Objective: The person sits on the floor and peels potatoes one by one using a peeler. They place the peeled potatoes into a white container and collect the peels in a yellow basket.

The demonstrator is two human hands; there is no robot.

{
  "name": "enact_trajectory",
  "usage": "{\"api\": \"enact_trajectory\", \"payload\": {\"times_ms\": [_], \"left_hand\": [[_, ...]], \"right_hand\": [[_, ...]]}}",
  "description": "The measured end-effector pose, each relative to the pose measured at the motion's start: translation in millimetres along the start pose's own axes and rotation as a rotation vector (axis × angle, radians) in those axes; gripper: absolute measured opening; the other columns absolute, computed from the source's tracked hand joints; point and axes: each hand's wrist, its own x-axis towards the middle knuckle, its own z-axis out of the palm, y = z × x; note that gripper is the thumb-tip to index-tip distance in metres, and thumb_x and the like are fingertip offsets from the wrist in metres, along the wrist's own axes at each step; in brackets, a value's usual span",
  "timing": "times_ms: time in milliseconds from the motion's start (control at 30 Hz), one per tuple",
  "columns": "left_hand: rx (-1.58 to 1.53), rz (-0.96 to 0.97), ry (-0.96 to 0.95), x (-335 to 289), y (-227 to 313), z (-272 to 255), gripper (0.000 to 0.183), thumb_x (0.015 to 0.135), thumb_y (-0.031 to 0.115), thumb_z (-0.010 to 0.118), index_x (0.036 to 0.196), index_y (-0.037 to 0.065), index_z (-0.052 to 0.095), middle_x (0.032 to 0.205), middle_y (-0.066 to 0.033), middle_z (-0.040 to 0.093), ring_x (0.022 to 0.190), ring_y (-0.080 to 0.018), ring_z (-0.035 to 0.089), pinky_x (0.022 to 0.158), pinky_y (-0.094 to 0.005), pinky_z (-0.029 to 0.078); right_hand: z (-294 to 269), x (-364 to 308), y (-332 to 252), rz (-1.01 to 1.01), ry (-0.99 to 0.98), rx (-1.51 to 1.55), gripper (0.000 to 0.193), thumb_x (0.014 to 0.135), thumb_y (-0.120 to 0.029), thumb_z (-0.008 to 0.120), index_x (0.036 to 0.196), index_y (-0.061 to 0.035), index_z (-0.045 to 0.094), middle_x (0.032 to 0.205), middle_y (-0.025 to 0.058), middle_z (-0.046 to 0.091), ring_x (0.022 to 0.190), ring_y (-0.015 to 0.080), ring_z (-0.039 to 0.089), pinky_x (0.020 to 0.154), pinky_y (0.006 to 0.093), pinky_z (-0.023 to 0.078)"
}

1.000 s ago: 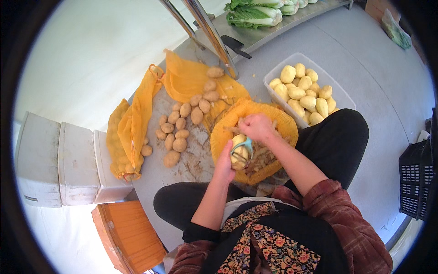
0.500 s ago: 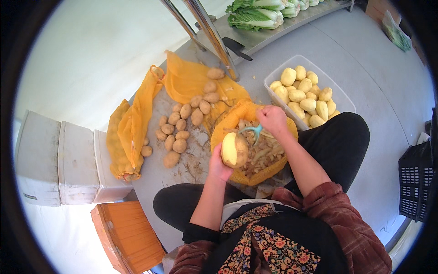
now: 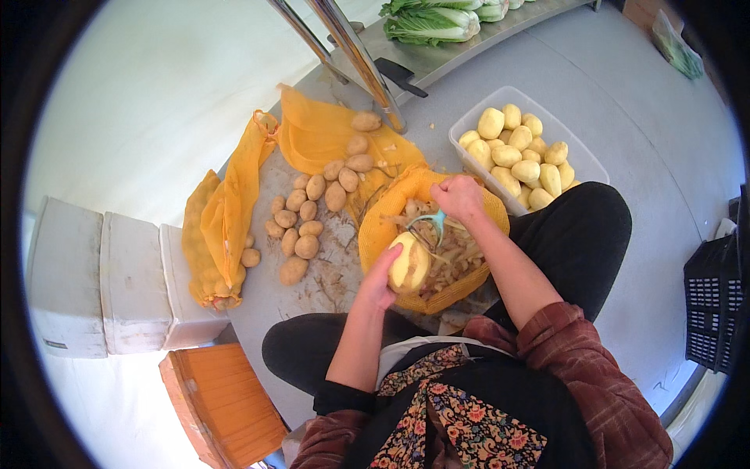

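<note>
My left hand (image 3: 379,283) is closed round a partly peeled potato (image 3: 408,266), mostly pale yellow with strips of brown skin left on it. In my right hand (image 3: 459,197) is a light-blue peeler (image 3: 440,227), its head at the potato's upper right side. Both are held over an orange mesh bag (image 3: 376,234) with a rolled-open rim. Potato peelings (image 3: 461,258) fill that bag. To its left, several unpeeled potatoes (image 3: 307,247) lie on the floor and on a flattened orange mesh sack.
A clear plastic tub (image 3: 594,168) of peeled potatoes stands right of the bag. At the left are a mesh sack of potatoes (image 3: 205,258), whitish boxes (image 3: 134,281) and an orange-brown box (image 3: 226,399). Chinese cabbages (image 3: 437,23) lie on a metal shelf beyond a black-handled tool (image 3: 400,76).
More of the potato's brown skin is gone on the side facing up, and the potato has turned in my left hand. The peeler has come down against it.
</note>
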Motion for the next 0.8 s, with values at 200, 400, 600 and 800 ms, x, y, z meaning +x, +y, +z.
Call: {"api": "enact_trajectory", "payload": {"times_ms": [200,400,600,800], "left_hand": [[0.066,0.039,-0.015,-2,4,-2,0.038,0.08,0.03,0.049,0.109,0.005,0.044,0.1,-0.009,0.053,0.09,-0.0196,0.053,0.074,-0.0348,0.046],[-0.035,0.047,0.044,5,3,-4,0.047,0.083,0.042,0.039,0.114,0.007,0.041,0.108,-0.0104,0.049,0.095,-0.0222,0.051,0.077,-0.0391,0.044],[0.115,0.09,0.019,7,-2,1,0.04,0.085,0.031,0.04,0.113,0.002,0.041,0.106,-0.0111,0.051,0.094,-0.0203,0.052,0.078,-0.0338,0.044],[0.092,0.107,-0.021,-4,-2,6,0.036,0.085,0.027,0.041,0.111,0.003,0.043,0.105,-0.0097,0.051,0.094,-0.0185,0.051,0.078,-0.0316,0.043]], "right_hand": [[-10,7,9,0.116,0.264,-0.181,0.031,0.069,-0.033,0.047,0.059,-0.0069,0.061,0.062,0.0114,0.057,0.059,0.0283,0.056,0.055,0.0365,0.044],[-5,-21,-15,-0.284,0.043,-0.038,0.03,0.07,-0.03,0.047,0.059,-0.0059,0.06,0.065,0.01,0.058,0.06,0.0275,0.055,0.055,0.0368,0.044],[2,-17,-25,-0.186,-0.13,-0.197,0.027,0.068,-0.03,0.047,0.062,-0.0084,0.062,0.064,0.0109,0.058,0.06,0.0283,0.056,0.055,0.0365,0.044],[-10,5,11,0.139,0.202,-0.106,0.025,0.066,-0.027,0.048,0.061,-0.0077,0.062,0.062,0.0122,0.058,0.059,0.0296,0.056,0.055,0.0362,0.045]]}}
